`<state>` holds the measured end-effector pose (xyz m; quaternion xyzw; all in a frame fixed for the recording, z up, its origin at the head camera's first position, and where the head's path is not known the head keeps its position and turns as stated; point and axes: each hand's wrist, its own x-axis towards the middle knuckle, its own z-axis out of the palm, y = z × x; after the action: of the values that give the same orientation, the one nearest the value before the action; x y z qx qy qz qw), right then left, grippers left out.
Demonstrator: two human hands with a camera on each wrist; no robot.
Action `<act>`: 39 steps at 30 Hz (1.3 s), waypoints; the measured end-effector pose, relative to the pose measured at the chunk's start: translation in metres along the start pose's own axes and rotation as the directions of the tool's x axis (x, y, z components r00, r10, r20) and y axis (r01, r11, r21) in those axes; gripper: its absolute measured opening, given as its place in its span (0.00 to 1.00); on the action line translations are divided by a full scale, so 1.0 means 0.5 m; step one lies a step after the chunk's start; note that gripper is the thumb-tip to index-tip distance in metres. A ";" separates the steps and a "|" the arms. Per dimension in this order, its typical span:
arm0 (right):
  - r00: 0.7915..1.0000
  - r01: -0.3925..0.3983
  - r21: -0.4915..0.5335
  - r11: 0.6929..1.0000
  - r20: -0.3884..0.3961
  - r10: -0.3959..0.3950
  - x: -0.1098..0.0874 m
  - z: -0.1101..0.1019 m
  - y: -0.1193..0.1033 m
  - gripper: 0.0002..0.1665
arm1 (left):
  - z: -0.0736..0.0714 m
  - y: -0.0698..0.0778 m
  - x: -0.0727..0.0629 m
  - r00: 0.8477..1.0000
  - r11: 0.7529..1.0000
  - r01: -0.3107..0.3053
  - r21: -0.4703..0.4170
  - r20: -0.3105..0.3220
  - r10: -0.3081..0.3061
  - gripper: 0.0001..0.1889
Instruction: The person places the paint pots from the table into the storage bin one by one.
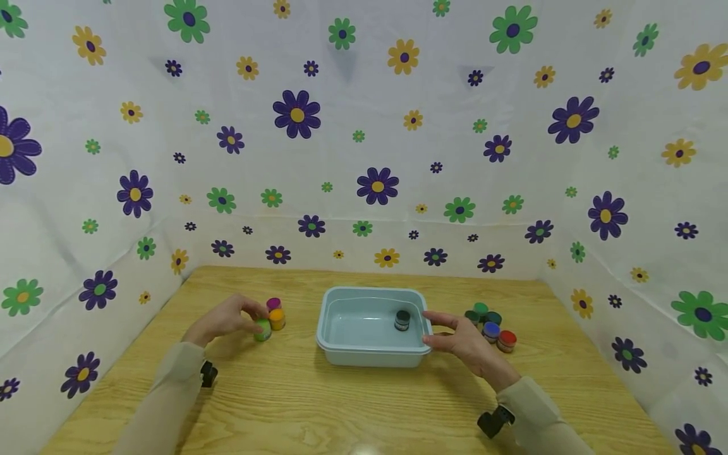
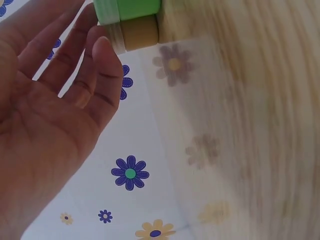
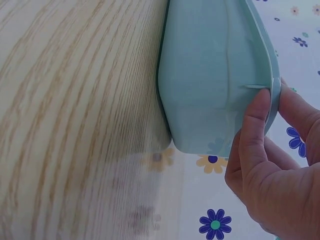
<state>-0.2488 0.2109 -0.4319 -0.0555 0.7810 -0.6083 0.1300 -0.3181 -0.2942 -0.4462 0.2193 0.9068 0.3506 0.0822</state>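
A light green paint jar (image 1: 262, 330) stands on the table at the left, and my left hand (image 1: 232, 316) has thumb and fingers about it. In the left wrist view the same green jar (image 2: 135, 9) is cut off by the top edge, so the fingertip contact is partly hidden. Beside it are an orange jar (image 1: 277, 319) and a magenta-lidded jar (image 1: 274, 304). At the centre sits a pale blue plastic tub (image 1: 372, 358) with one black-lidded jar (image 1: 402, 320) inside. My right hand (image 1: 469, 346) pinches the tub's right rim between thumb and fingers, as the right wrist view confirms.
Several more jars cluster right of the tub, among them a blue-lidded jar (image 1: 491, 332), a red-lidded jar (image 1: 507, 341) and a green-lidded jar (image 1: 480, 309). The wooden table (image 1: 318, 411) ends at flower-patterned sheeting (image 1: 341, 151) behind and on both sides.
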 end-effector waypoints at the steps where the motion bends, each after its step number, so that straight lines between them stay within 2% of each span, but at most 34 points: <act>1: 1.000 0.000 0.000 1.000 -0.002 0.000 0.000 0.000 0.000 0.40 | 0.000 -0.001 0.000 1.000 1.000 -0.012 -0.003 0.005 0.012 0.13; 7: 1.000 -0.009 -0.002 1.000 -0.012 0.009 0.001 -0.001 -0.001 0.40 | -0.002 -0.011 -0.002 0.997 0.997 -0.054 -0.051 0.059 0.057 0.16; 19: 1.000 -0.013 -0.015 1.000 -0.020 0.013 0.003 -0.004 0.005 0.40 | 0.005 -0.022 0.000 0.981 0.993 -0.036 -0.110 0.183 0.056 0.21; 25: 1.000 -0.008 -0.015 1.000 -0.018 0.008 0.006 -0.005 0.004 0.41 | 0.004 -0.021 0.003 0.982 0.993 -0.011 -0.118 0.184 0.033 0.20; 32: 1.000 0.013 -0.003 1.000 -0.008 -0.013 0.006 -0.008 0.006 0.40 | -0.009 -0.007 0.002 0.983 0.968 0.072 -0.239 0.180 -0.028 0.21; 39: 1.000 0.022 0.013 1.000 0.012 -0.022 0.005 -0.004 0.014 0.42 | -0.014 0.013 0.008 0.988 0.969 0.050 -0.241 0.154 -0.013 0.23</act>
<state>-0.2512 0.2141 -0.4384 -0.0671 0.7756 -0.6143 0.1284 -0.3214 -0.2922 -0.4368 0.2190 0.8512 0.4406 0.1827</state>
